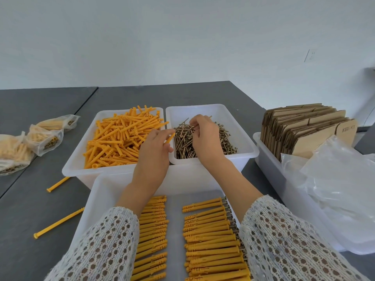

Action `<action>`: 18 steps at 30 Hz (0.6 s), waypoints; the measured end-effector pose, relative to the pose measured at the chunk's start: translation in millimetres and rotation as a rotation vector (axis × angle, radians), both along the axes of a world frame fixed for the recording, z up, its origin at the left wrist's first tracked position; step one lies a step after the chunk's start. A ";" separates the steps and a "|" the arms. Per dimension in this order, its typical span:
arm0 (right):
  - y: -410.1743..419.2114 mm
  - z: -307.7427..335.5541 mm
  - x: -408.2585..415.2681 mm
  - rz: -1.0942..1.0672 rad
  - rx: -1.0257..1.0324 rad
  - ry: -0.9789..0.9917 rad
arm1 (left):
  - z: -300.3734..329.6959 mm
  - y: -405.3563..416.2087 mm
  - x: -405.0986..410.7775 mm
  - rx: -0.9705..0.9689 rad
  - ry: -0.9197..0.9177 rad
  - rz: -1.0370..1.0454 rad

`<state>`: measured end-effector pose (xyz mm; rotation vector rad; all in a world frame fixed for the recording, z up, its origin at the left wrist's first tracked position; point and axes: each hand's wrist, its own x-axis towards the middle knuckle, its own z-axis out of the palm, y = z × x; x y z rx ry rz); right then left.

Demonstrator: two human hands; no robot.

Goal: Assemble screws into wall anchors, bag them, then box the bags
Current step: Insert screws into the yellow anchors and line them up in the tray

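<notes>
At the table's near edge, a white tray is holding two rows of yellow anchors with screws in them, too many to count, partly hidden by two lace sleeves. Two loose anchors are lying on the table left of the tray. Beyond it, two white bins are sitting side by side: the left bin is heaped with anchors, the right bin with screws. The left hand is hovering over the seam between them, fingers pinching one anchor. The right hand is reaching into the screws, fingertips curled together on some. Three filled bags are lying at the left edge. At the right edge, a tub is holding flat cardboard boxes and clear plastic bags.
</notes>
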<state>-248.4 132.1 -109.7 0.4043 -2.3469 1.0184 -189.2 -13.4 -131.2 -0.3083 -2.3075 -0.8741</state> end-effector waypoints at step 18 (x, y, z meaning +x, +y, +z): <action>-14.0 1.1 10.4 0.132 -0.214 0.046 | 5.1 4.2 3.0 -0.040 0.039 0.165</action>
